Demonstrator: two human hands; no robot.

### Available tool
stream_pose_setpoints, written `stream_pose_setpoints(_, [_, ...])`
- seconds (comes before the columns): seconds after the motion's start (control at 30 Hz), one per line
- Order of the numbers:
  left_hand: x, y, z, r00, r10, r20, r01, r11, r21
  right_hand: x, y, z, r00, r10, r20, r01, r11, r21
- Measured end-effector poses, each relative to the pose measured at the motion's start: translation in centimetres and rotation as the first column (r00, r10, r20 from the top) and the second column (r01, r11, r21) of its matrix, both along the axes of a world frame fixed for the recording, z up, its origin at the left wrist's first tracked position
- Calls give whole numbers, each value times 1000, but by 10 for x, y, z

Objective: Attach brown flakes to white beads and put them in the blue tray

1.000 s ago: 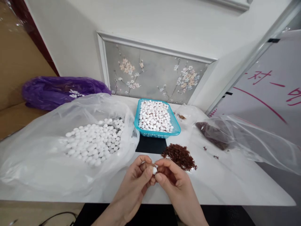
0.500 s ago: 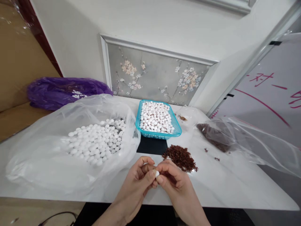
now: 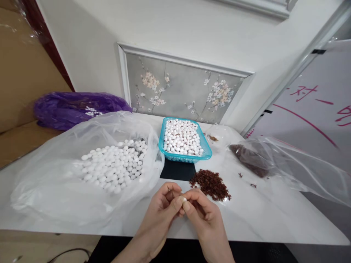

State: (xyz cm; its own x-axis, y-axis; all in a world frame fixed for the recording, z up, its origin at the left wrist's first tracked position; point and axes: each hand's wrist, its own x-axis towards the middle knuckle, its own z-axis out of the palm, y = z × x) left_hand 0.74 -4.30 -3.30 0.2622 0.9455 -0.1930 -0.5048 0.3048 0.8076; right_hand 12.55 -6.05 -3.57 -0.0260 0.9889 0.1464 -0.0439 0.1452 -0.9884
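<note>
My left hand (image 3: 163, 209) and my right hand (image 3: 203, 212) meet over the front of the table, thumbs and fingertips pinched together. Between them is a small white ball (image 3: 184, 199), mostly covered by the fingers; whether a brown piece is in there too is hidden. Just beyond my right hand lies a pile of small reddish-brown branched pieces (image 3: 210, 185). Behind the hands stands a turquoise plastic basket (image 3: 204, 156), filled with white balls (image 3: 179, 137) that show brown bits among them. To the left, a clear plastic bag (image 3: 55, 182) lies open with many loose white balls (image 3: 115, 166) in it.
A black flat piece (image 3: 177, 171) lies before the basket. At right is a clear bag of brown pieces (image 3: 249, 159), with two stray brown bits (image 3: 253, 185) near it. A small clear bag (image 3: 221, 135) sits beside the basket. A purple bag (image 3: 65, 109) lies back left.
Less of the white ball shows between my fingertips than before. My right hand has shifted slightly left, closer around the ball. The view has moved a little.
</note>
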Motion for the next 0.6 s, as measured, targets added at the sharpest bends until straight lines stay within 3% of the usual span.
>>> stream_pose_setpoints(0.17, [-3,1,-4,997,-44,67,45,999,-16,11,2,3,989,125,-79,-131,989,-72])
stream_pose_setpoints(0.47, [-4,1,-6,995,-34,97,36,999,-20,9,0,4,989,99,-111,-104,994,-43])
stream_pose_setpoints(0.6, [-4,1,-6,995,-37,92,38,999,-12,12,1,4,987,156,-44,-157,987,-22])
